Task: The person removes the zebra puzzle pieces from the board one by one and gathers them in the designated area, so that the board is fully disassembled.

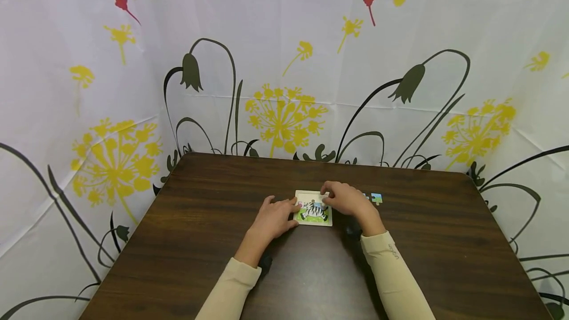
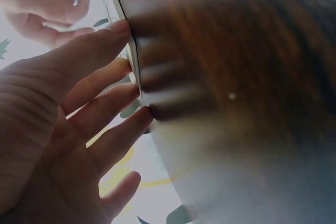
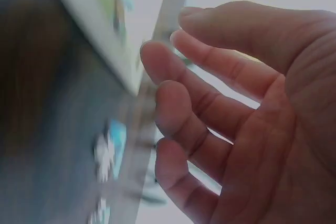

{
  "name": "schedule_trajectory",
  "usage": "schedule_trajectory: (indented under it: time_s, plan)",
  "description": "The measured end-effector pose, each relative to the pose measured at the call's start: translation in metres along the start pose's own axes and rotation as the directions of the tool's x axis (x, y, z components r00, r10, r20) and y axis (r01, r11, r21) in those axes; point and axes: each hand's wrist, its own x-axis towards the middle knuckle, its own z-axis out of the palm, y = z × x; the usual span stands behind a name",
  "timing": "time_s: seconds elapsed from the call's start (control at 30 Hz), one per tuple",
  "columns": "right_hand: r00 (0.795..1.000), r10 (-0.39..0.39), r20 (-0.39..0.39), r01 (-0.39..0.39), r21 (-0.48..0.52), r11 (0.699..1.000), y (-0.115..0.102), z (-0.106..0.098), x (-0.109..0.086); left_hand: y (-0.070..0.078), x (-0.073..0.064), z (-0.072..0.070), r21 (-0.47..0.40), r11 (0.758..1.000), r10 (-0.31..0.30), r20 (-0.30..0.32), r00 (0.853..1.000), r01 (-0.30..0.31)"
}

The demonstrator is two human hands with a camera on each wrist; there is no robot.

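A small wooden puzzle board [image 1: 314,220] with a zebra picture lies on the brown table; its top part is pale and bare. My left hand [image 1: 276,216] rests at the board's left side. In the left wrist view the thumb and several extended fingers [image 2: 113,98] touch its edge. My right hand [image 1: 348,199] hovers at the board's upper right with fingers loosely bent. In the right wrist view nothing shows between thumb and fingertips [image 3: 173,103], which sit near a board corner. Part of the board is hidden under the right hand in the head view.
Loose puzzle pieces [image 1: 377,198] lie on the table [image 1: 213,196] right of the board, partly behind the right hand; blurred pieces [image 3: 116,142] show in the right wrist view. A white curtain [image 1: 275,28] with flower prints hangs behind the table's far edge.
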Motion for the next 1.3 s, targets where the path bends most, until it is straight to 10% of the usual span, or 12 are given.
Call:
schedule_trajectory:
  time_s: [0.43, 1.3]
  plan:
    - [0.998, -0.042, 0.041, 0.045, -0.074, 0.996, -0.035, 0.031, 0.010, -0.002, -0.004, -0.005, -0.083, 0.996, -0.019, 0.055, 0.998, 0.024]
    - [0.996, -0.084, 0.019, 0.085, -0.061, 0.995, -0.030, 0.040, 0.015, -0.012, 0.004, 0.003, -0.164, 0.986, 0.000, -0.013, 1.000, -0.002]
